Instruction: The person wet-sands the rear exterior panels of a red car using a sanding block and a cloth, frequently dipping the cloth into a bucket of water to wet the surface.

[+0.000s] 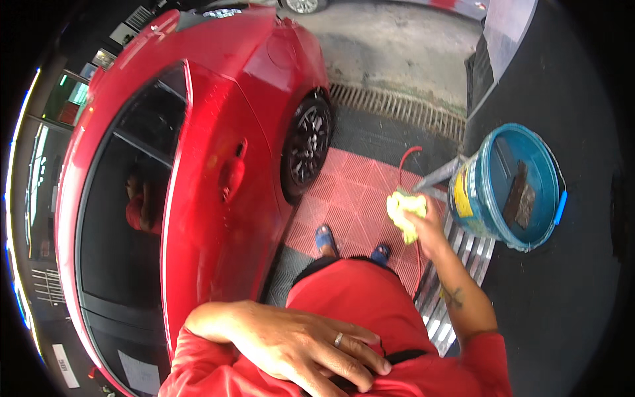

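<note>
Nearest my lens, at six o'clock, the wearer's bare left hand [284, 337] lies back-up across a red short-sleeved fabric shirt [360, 298], a slim silver-coloured metal ring [338, 340] on one finger. Its palm is hidden from me, so I can't make out whether that grip has anything in it.

Between three and four o'clock I see the bare right hand [430, 228] stretched forward, its grip closed around a crumpled, pale-yellow soft cloth [402, 206]. The cloth bunches out past the fingers, over the floor and well apart from the glossy red metal car [218, 159] that fills my view from eight to twelve o'clock. The car's round black spoked wheel [308, 145] sits near twelve.

At three o'clock, just beyond the right hand, I have a round blue plastic bucket [483, 215] with a yellow label [465, 190]. Inside it is a rough brown-and-grey object [519, 198] whose kind I can't identify. Ridged silver metal slats [456, 284] run at four o'clock, and a thin red hose [409, 151] curves at two. Blue open-toed sandals [325, 237], between five and six, stand on red perforated floor tiles [350, 178]; a long slotted drain grate [397, 109] crosses between twelve and two.
</note>
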`<state>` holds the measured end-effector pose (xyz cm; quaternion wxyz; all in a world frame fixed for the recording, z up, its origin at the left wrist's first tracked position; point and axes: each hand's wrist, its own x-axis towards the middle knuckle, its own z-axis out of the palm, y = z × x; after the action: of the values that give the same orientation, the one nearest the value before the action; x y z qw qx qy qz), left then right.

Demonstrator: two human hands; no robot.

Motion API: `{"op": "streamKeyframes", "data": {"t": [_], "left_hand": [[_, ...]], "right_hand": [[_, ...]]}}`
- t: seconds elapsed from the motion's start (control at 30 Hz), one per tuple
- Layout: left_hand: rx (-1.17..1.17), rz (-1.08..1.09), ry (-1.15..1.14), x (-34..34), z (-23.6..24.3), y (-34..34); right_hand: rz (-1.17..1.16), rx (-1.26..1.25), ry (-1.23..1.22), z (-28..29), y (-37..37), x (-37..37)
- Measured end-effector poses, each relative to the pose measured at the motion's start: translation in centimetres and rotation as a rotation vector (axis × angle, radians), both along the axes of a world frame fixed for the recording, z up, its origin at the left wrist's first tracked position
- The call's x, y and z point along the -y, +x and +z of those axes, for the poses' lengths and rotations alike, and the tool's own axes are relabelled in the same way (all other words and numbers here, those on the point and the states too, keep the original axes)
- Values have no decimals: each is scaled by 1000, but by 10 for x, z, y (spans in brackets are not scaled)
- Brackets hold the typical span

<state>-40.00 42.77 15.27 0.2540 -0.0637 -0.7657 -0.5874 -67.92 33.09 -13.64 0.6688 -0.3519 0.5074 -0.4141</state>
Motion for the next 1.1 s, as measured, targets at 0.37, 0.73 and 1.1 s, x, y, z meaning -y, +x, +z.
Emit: {"op": "streamKeyframes", "data": {"t": [0.37, 0.73, 1.1], "left_hand": [[17, 192, 689, -59, -138, 35], [-58, 512, 847, -179, -143, 123], [-14, 1358, 735, -378, -127, 194]], "right_hand": [[-334, 21, -30, -34, -34, 47], [-471, -766, -738, -166, 244, -65], [770, 609, -124, -134, 400, -146]]}}
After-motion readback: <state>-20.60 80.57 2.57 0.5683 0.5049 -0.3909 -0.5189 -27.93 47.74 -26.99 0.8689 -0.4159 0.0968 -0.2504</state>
